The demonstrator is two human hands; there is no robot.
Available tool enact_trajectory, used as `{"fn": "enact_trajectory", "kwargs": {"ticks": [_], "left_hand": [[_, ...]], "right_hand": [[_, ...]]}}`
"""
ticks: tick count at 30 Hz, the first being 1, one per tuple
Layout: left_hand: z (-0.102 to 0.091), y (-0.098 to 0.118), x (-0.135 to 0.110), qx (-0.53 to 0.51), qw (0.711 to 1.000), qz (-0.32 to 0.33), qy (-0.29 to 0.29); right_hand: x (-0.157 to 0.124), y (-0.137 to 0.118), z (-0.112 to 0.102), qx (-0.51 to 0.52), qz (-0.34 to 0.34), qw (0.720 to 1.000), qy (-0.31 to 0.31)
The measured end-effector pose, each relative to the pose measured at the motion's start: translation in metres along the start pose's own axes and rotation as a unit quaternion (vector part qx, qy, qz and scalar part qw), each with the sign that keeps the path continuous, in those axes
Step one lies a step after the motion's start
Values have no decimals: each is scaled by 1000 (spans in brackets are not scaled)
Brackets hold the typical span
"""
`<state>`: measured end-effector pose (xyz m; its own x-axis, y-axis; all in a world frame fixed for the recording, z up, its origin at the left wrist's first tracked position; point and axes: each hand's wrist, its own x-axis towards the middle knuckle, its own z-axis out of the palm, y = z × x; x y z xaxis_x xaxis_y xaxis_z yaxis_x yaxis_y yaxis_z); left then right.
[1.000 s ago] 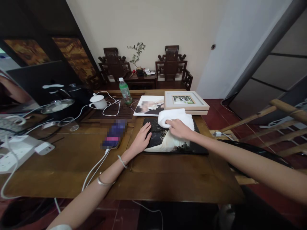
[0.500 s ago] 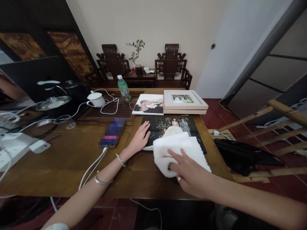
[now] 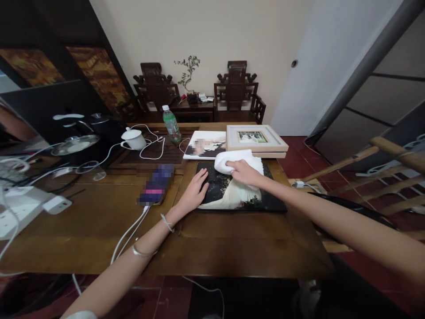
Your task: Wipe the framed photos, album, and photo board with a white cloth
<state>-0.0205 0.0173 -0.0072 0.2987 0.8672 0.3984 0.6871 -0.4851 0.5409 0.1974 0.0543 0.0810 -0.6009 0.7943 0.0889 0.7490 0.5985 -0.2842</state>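
Observation:
A dark wedding photo panel [image 3: 229, 197] lies flat on the wooden table [image 3: 212, 248], its picture showing a long white gown. My left hand [image 3: 195, 190] rests with fingers stretched out on the panel's left edge. Bunched in my right hand [image 3: 245, 172] is a white towel [image 3: 237, 158], pressed on the far part of the panel. The towel and hand cover the upper middle of the picture. Just behind the panel are a light wooden picture frame [image 3: 279, 139], lying on another, and a white-edged photo print [image 3: 206, 144].
Left of the panel lies a phone [image 3: 156, 184] with white charging cables. Farther back stand a green-labelled bottle [image 3: 171, 124], a lidded white cup [image 3: 133, 138] and a glass-lidded pot [image 3: 76, 146]. A clear plastic cup [image 3: 91, 170] and a white power strip [image 3: 23, 208] are at the left.
My right hand has pushed the towel from the panel's near edge to its far edge, uncovering the lower gown. My left hand has stayed in place.

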Motion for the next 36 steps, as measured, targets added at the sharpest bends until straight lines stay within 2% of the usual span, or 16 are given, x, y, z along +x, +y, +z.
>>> {"fn": "enact_trajectory", "kwargs": {"ticks": [3, 6, 13, 18, 21, 25, 33, 36], "left_hand": [[1, 0, 0, 0, 1000, -2, 0], [1, -1, 0, -2, 1000, 1, 0], [-1, 2, -1, -2, 1000, -7, -9], [-2, 3, 0, -9, 1000, -17, -10], [0, 2, 0, -18, 1000, -15, -4], [2, 0, 0, -15, 1000, -12, 1], [3, -3, 0, -14, 1000, 1, -2], [2, -3, -1, -10, 1000, 3, 0]], "right_hand": [[4, 0, 2, -8, 14, 1000, 7], [-6, -13, 9, -18, 23, 1000, 4], [-67, -57, 15, 0, -48, 997, -66], [-113, -80, 7, 58, -58, 989, -126], [-124, -85, 4, 70, -59, 985, -147], [-108, -79, 1, 39, -59, 989, -131], [-19, -31, 1, -60, -46, 996, -54], [7, -23, 5, -85, -23, 996, -31]]}}
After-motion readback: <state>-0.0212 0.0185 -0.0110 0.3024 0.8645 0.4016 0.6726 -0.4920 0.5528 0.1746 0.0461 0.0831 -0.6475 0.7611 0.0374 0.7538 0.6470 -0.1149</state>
